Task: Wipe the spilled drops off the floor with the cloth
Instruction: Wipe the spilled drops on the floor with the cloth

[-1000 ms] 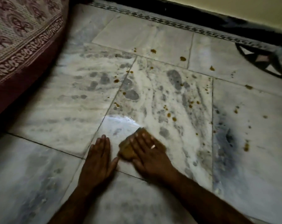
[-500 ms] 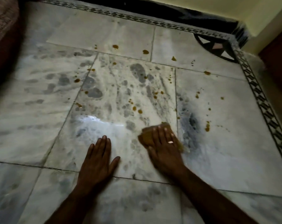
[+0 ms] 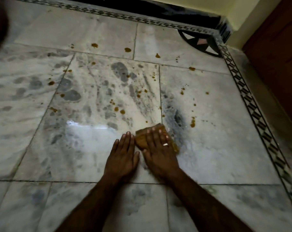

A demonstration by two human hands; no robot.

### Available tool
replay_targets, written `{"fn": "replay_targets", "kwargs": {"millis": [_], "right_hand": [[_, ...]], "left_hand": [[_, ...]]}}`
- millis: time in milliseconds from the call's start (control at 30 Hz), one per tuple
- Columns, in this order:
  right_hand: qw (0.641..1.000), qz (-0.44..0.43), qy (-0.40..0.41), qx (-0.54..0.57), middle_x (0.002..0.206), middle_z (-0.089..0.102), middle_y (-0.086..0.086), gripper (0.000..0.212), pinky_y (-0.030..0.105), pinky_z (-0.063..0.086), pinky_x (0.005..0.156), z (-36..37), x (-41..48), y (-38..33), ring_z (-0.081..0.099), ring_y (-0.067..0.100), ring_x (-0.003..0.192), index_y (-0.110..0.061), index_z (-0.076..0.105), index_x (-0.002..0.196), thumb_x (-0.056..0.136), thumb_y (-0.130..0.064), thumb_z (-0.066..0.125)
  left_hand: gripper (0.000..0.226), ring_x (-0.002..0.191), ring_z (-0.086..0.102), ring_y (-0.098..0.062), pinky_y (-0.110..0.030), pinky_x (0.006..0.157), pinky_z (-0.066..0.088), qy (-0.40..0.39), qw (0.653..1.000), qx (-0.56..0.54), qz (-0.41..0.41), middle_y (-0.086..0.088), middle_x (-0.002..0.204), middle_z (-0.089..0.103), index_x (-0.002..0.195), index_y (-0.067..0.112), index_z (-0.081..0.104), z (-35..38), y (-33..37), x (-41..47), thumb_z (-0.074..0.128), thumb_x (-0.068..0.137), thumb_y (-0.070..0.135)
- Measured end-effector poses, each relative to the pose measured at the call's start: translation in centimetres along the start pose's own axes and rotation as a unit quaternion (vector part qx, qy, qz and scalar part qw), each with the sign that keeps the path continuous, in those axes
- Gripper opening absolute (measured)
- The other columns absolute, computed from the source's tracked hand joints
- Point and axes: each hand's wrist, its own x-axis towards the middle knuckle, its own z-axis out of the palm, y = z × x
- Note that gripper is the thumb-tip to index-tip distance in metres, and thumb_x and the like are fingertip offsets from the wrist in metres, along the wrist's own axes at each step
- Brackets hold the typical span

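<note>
My right hand [image 3: 158,151] lies flat on a folded brown cloth [image 3: 141,139] and presses it to the marble floor [image 3: 91,148]; a ring shows on one finger. The cloth sticks out beyond the fingertips and at the hand's right side. My left hand [image 3: 123,154] rests palm down on the floor just left of the cloth, fingers together, holding nothing. Several brown drops [image 3: 193,123] dot the tiles beyond and to the right of the cloth, the farthest [image 3: 127,49] near the back tile row.
A patterned black-and-white border strip [image 3: 252,106] runs along the back and right of the floor, with a dark inlaid corner motif [image 3: 200,42]. A dark wooden door or panel [image 3: 279,56] stands at the right. A bright wet sheen [image 3: 85,131] lies left of my hands.
My right hand has slid the cloth to the right along the floor. My left hand has followed and now sits right beside it. The view has swung right; the bedspread has left the frame.
</note>
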Motion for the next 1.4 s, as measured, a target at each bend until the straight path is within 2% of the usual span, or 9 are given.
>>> {"fn": "replay_targets", "kwargs": {"millis": [167, 300, 367, 500, 767, 900, 1067, 1233, 1400], "right_hand": [[0.999, 0.018, 0.028, 0.003, 0.167, 0.022, 0.010, 0.067, 0.047, 0.019, 0.123, 0.5, -8.5, 6.1, 0.022, 0.034, 0.154, -0.014, 0.029, 0.159, 0.100, -0.045, 0.039], [0.996, 0.092, 0.006, 0.002, 0.168, 0.008, 0.014, 0.071, 0.051, 0.012, 0.126, -0.6, -3.1, 8.2, 0.008, 0.038, 0.156, -0.008, 0.014, 0.160, 0.101, -0.048, 0.020], [0.999, 0.043, -0.010, -0.015, 0.169, 0.003, 0.014, 0.070, 0.052, 0.009, 0.126, -0.5, -1.8, 7.2, 0.002, 0.037, 0.156, -0.012, 0.007, 0.161, 0.104, -0.049, 0.022], [0.997, -0.069, 0.008, -0.046, 0.167, 0.025, 0.012, 0.068, 0.052, 0.025, 0.119, -0.3, -5.0, 6.4, 0.022, 0.034, 0.154, -0.015, 0.028, 0.159, 0.102, -0.049, 0.040], [0.986, -0.083, -0.079, -0.123, 0.156, 0.045, 0.010, 0.067, 0.044, 0.024, 0.113, -5.2, -5.5, 6.7, 0.044, 0.031, 0.143, -0.017, 0.048, 0.151, 0.096, -0.056, 0.042], [0.938, -0.196, -0.175, -0.228, 0.134, 0.068, -0.004, 0.055, 0.038, 0.051, 0.106, -8.5, -4.4, 7.6, 0.064, 0.020, 0.125, -0.031, 0.074, 0.123, 0.085, -0.068, 0.058], [0.955, -0.113, -0.160, -0.221, 0.128, 0.071, 0.005, 0.065, 0.042, 0.037, 0.113, -8.2, -5.9, 10.2, 0.066, 0.025, 0.121, -0.020, 0.073, 0.123, 0.104, -0.051, 0.019], [0.987, 0.079, -0.109, -0.087, 0.141, 0.054, 0.031, 0.066, 0.052, 0.054, 0.101, -5.9, -6.5, 7.4, 0.054, 0.048, 0.130, 0.006, 0.059, 0.135, 0.108, -0.037, 0.016], [0.983, 0.175, -0.023, 0.043, 0.160, 0.027, 0.029, 0.076, 0.056, 0.036, 0.117, -3.8, -4.7, 8.6, 0.025, 0.047, 0.149, 0.004, 0.027, 0.154, 0.096, -0.039, 0.051]], "left_hand": [[0.067, 0.145, 0.036, -0.035, -0.043, 0.119, 0.015, -0.011, 1.000, 0.006, 0.009, -0.020, 0.157, 0.035, 0.149, -0.001, 0.038, 0.9, 0.8, 0.5, 0.027, 0.095, 0.037], [0.068, 0.152, 0.020, -0.030, -0.046, 0.125, 0.015, -0.003, 1.000, 0.000, 0.005, -0.016, 0.163, 0.021, 0.155, 0.003, 0.026, 2.2, 2.2, 3.5, 0.021, 0.099, 0.043], [0.067, 0.152, 0.020, -0.030, -0.049, 0.123, 0.020, 0.005, 1.000, 0.000, -0.001, -0.018, 0.163, 0.021, 0.154, 0.002, 0.025, 2.5, 2.5, 3.9, 0.026, 0.100, 0.041], [0.068, 0.152, 0.019, -0.030, -0.050, 0.122, 0.022, 0.011, 1.000, -0.011, 0.002, -0.018, 0.163, 0.020, 0.154, 0.001, 0.025, 2.6, 2.2, 3.5, 0.030, 0.099, 0.039], [0.065, 0.149, 0.028, -0.033, -0.050, 0.119, 0.029, -0.030, 0.998, -0.046, -0.014, -0.020, 0.160, 0.028, 0.151, -0.001, 0.033, 1.1, 2.5, 4.2, 0.033, 0.099, 0.037], [0.063, 0.144, 0.038, -0.035, -0.048, 0.115, 0.031, -0.072, 0.996, -0.054, 0.014, -0.021, 0.157, 0.033, 0.146, -0.003, 0.042, -0.3, 2.2, 4.2, 0.029, 0.100, 0.039], [0.065, 0.146, 0.033, -0.034, -0.050, 0.115, 0.032, -0.064, 0.995, -0.046, 0.058, -0.021, 0.159, 0.031, 0.147, -0.003, 0.039, 0.6, 1.2, 4.6, 0.026, 0.101, 0.042], [0.066, 0.150, 0.025, -0.033, -0.051, 0.118, 0.030, -0.046, 0.996, -0.043, 0.060, -0.020, 0.161, 0.025, 0.151, -0.002, 0.030, 1.1, 1.4, 4.4, 0.032, 0.100, 0.040], [0.067, 0.152, 0.019, -0.030, -0.049, 0.121, 0.024, -0.033, 0.996, -0.040, 0.069, -0.018, 0.164, 0.019, 0.153, 0.000, 0.027, 2.4, 2.4, 4.4, 0.032, 0.100, 0.041]]}}
